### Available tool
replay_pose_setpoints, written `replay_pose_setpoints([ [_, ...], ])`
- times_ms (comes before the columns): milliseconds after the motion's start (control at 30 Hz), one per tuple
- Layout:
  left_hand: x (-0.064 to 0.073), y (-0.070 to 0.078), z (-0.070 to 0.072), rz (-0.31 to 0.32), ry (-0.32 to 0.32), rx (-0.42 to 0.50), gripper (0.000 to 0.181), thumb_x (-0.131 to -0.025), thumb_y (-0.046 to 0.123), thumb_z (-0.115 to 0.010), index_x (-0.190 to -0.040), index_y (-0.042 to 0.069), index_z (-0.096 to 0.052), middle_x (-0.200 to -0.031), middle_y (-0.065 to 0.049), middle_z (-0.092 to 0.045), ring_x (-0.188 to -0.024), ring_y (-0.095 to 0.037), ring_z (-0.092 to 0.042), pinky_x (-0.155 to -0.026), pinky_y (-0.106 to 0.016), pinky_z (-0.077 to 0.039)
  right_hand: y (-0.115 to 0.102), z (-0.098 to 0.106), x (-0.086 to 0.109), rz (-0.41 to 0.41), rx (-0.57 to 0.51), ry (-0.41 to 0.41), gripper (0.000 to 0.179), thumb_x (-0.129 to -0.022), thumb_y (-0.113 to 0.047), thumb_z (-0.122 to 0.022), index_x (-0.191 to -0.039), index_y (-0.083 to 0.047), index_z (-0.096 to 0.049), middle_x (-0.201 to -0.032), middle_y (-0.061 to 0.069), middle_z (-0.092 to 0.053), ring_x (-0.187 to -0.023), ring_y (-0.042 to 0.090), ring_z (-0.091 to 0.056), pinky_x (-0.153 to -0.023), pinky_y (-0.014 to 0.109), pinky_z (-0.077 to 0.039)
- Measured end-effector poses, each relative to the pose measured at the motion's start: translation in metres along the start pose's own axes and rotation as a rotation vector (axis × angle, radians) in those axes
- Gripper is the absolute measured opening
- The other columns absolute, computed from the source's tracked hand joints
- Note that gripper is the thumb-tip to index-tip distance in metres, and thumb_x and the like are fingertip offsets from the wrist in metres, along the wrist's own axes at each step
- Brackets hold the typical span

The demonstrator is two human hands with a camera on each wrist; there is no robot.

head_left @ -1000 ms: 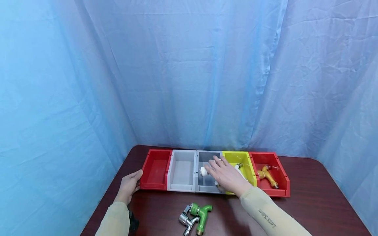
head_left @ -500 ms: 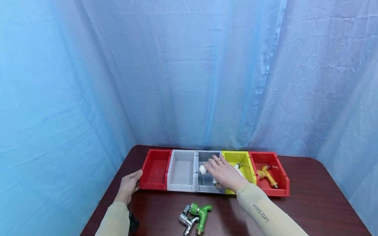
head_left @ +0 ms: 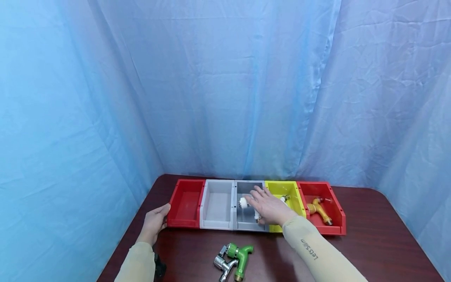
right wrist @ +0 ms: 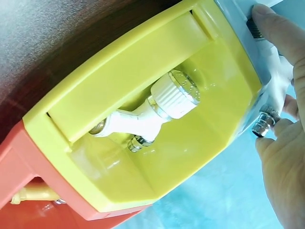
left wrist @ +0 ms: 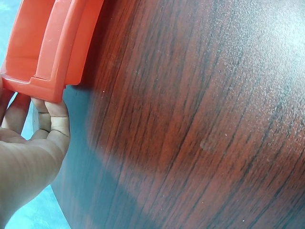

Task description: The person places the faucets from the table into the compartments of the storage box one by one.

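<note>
Right hand (head_left: 270, 208) grasping white tap (right wrist: 275, 86); tap in or just over grey bin (head_left: 246, 226), floor contact not discernible. Left hand (head_left: 153, 222) gripping outer edge of left red bin (head_left: 183, 224). Second white tap (right wrist: 138, 120) in yellow bin (right wrist: 138, 69); yellow tap (head_left: 322, 216) in right red bin (head_left: 329, 230). Green tap (head_left: 242, 259), chrome tap (head_left: 221, 263) together on table (head_left: 190, 254). Step, as judged: setting tap into grey bin. Next move likely calls for seating tap, loosening fingers.

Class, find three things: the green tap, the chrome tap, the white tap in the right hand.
Green tap (head_left: 241, 260), head view: its body.
Chrome tap (head_left: 223, 264), head view: its body.
White tap (right wrist: 275, 81) in the right hand (right wrist: 287, 160), right wrist view: its body.
</note>
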State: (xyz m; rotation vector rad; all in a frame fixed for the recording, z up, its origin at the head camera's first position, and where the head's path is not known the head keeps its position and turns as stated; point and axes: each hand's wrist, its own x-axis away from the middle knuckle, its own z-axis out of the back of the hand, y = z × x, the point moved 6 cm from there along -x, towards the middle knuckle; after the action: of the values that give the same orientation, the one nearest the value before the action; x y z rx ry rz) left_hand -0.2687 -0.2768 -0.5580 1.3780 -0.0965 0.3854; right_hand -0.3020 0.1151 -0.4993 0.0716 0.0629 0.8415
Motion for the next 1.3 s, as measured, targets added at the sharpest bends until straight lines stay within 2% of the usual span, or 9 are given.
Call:
replay_pose_setpoints([
  [167, 0.0, 0.0, 0.0, 0.009, 0.003, 0.003, 0.063, -0.106, 0.042, -0.055, -0.154, 0.003, -0.045, -0.149, -0.024, -0.051, -0.126, -0.033, -0.057, -0.091, -0.037, -0.054, 0.002, 0.001, 0.001, -0.021, -0.072, -0.031, 0.093, -0.079, -0.03, -0.088, -0.154, -0.005, -0.04, -0.151, 0.02, -0.045, -0.147, 0.046, -0.032, -0.117, 0.062, -0.028],
  [367, -0.002, -0.001, -0.001, 0.01, 0.006, 0.01, 0.061, -0.106, 0.041, -0.055, -0.154, 0.004, -0.046, -0.148, -0.023, -0.052, -0.124, -0.032, -0.057, -0.09, -0.035, -0.054, 0.0, 0.004, 0.001, -0.038, -0.1, -0.095, 0.092, -0.079, -0.028, -0.089, -0.155, -0.009, -0.041, -0.154, 0.018, -0.044, -0.149, 0.043, -0.03, -0.119, 0.059, -0.026],
  [533, -0.002, 0.001, -0.002, 0.012, 0.008, 0.013, 0.061, -0.105, 0.041, -0.056, -0.153, 0.005, -0.047, -0.147, -0.023, -0.053, -0.123, -0.031, -0.059, -0.088, -0.034, -0.055, -0.001, -0.002, 0.004, -0.057, -0.145, -0.157, 0.083, -0.085, -0.026, -0.084, -0.156, -0.016, -0.043, -0.16, 0.017, -0.04, -0.151, 0.04, -0.028, -0.121, 0.055, -0.025],
  [633, -0.001, 0.002, -0.002, 0.011, 0.004, 0.015, 0.061, -0.106, 0.041, -0.056, -0.153, 0.005, -0.046, -0.147, -0.023, -0.053, -0.123, -0.031, -0.058, -0.089, -0.036, -0.055, 0.001, -0.006, 0.008, -0.075, -0.149, -0.167, 0.078, -0.089, -0.029, -0.08, -0.157, -0.017, -0.043, -0.161, 0.018, -0.038, -0.152, 0.039, -0.028, -0.121, 0.054, -0.025],
  [767, 0.001, 0.002, -0.001, 0.013, 0.002, 0.015, 0.059, -0.107, 0.039, -0.054, -0.154, 0.004, -0.046, -0.146, -0.024, -0.053, -0.124, -0.033, -0.058, -0.091, -0.038, -0.054, 0.003, -0.006, 0.016, -0.068, -0.136, -0.133, 0.076, -0.091, -0.033, -0.078, -0.156, -0.015, -0.044, -0.159, 0.019, -0.041, -0.149, 0.041, -0.032, -0.119, 0.058, -0.027],
  [900, 0.001, 0.002, -0.001, 0.014, -0.004, 0.005, 0.06, -0.107, 0.039, -0.054, -0.154, 0.004, -0.045, -0.147, -0.024, -0.052, -0.125, -0.033, -0.057, -0.092, -0.038, -0.054, 0.008, 0.0, 0.025, -0.075, -0.142, -0.047, 0.074, -0.091, -0.035, -0.078, -0.154, -0.014, -0.047, -0.155, 0.019, -0.046, -0.146, 0.046, -0.036, -0.115, 0.066, -0.028],
  [1100, 0.002, 0.005, -0.001, 0.005, -0.008, -0.003, 0.06, -0.107, 0.039, -0.053, -0.154, 0.003, -0.044, -0.149, -0.025, -0.051, -0.127, -0.035, -0.057, -0.094, -0.04, -0.054, 0.029, 0.012, 0.044, -0.176, -0.138, 0.084, 0.073, -0.09, -0.043, -0.077, -0.152, -0.015, -0.05, -0.148, 0.019, -0.053, -0.139, 0.046, -0.044, -0.111, 0.068, -0.032],
  [1300, 0.002, 0.004, -0.001, -0.001, -0.004, -0.035, 0.061, -0.107, 0.041, -0.052, -0.155, 0.003, -0.043, -0.148, -0.025, -0.051, -0.124, -0.033, -0.057, -0.091, -0.038, -0.054, 0.054, 0.015, 0.069, -0.303, -0.164, 0.126, 0.074, -0.088, -0.042, -0.08, -0.151, -0.015, -0.051, -0.142, 0.016, -0.056, -0.134, 0.037, -0.05, -0.112, 0.07, -0.029],
])
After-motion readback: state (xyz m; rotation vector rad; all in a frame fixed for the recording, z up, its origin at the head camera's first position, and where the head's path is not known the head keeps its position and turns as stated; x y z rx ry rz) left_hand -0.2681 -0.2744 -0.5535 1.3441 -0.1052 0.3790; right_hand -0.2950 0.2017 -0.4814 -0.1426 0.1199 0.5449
